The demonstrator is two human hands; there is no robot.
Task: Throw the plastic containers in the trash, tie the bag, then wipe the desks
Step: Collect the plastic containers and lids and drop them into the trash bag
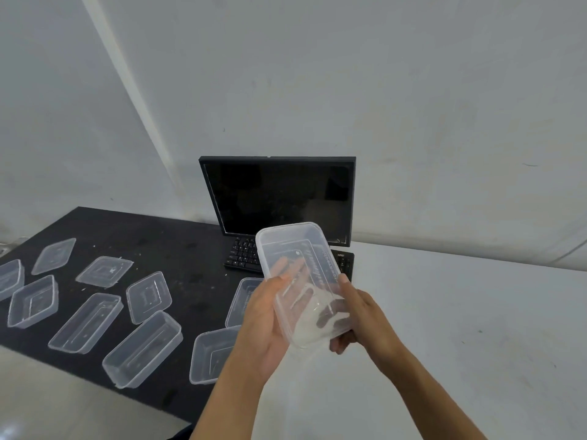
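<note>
The person holds one plastic container (295,246) up in the air with both hands, in front of the keyboard (243,257) and the dark monitor (276,195) at 12 o'clock. The left hand (263,325) lies flat under it, and its straight fingers show through the clear bottom. The right hand (362,309) grasps the near end at 5 o'clock, thumb on the rim and fingers curled below. Many other containers (143,347) lie on the black mat (158,236) at 9 o'clock, and the white desk (460,312) is at 3 o'clock. No trash bag is in view. The container looks empty and thin, so it is likely very light. Its walls may bend and crack if squeezed hard, and the smooth plastic may slip. The stiff rim or a corner looks like the best place to hold it.
</note>
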